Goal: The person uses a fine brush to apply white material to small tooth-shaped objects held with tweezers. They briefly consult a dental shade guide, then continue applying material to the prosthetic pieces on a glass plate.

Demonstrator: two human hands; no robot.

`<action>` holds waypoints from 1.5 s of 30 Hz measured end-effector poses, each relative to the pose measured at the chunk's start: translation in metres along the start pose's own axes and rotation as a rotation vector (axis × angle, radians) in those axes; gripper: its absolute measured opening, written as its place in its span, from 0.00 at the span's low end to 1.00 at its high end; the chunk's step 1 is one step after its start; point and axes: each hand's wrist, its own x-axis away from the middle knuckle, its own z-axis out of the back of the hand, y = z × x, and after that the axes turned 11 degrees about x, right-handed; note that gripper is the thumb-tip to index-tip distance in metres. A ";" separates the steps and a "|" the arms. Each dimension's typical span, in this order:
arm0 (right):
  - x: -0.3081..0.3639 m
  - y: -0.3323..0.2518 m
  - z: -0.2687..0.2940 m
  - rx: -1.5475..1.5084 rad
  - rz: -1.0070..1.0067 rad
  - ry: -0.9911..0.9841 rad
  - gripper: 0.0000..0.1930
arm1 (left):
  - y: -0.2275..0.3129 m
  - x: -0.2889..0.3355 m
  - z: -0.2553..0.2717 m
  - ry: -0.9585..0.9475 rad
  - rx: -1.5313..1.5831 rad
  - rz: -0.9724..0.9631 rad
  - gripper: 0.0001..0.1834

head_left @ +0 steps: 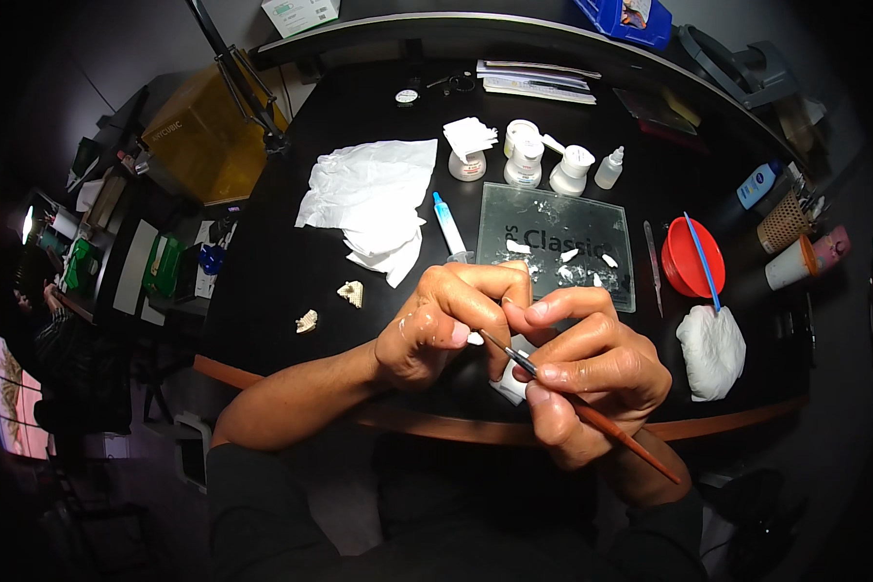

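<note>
My left hand (441,315) pinches a tiny white piece (475,339), which looks like a tooth crown, between thumb and finger. Pale residue marks the thumb. My right hand (596,369) grips a fine brush (623,438) with a reddish-brown handle and a dark ferrule. Its tip meets the white piece or lies very close to it; I cannot tell which. Both hands are held together above the table's near edge. Beyond them lies a glass slab (494,209) with several small white heaps (569,254). Below the fingers, a white object (510,388) is partly hidden.
Left of the hands are white tissue (368,194), a blue-tipped syringe (448,223) and two cast pieces (352,293). White jars (524,167) and a dropper bottle (609,169) stand behind the slab. Rightward are a red bowl (679,267), a blue stick (700,254) and a white wad (711,354).
</note>
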 end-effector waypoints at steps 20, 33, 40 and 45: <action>0.003 -0.003 0.000 0.144 0.111 -0.055 0.13 | -0.004 0.000 0.000 -0.007 0.015 -0.050 0.31; 0.002 -0.004 0.000 0.115 0.089 -0.032 0.16 | -0.004 0.000 0.001 -0.006 0.016 -0.034 0.31; 0.003 -0.003 -0.001 0.125 0.115 -0.036 0.14 | -0.005 -0.002 -0.001 -0.003 0.028 -0.063 0.31; 0.004 -0.003 -0.001 0.127 0.114 -0.047 0.13 | -0.004 0.000 -0.004 0.025 0.064 -0.045 0.32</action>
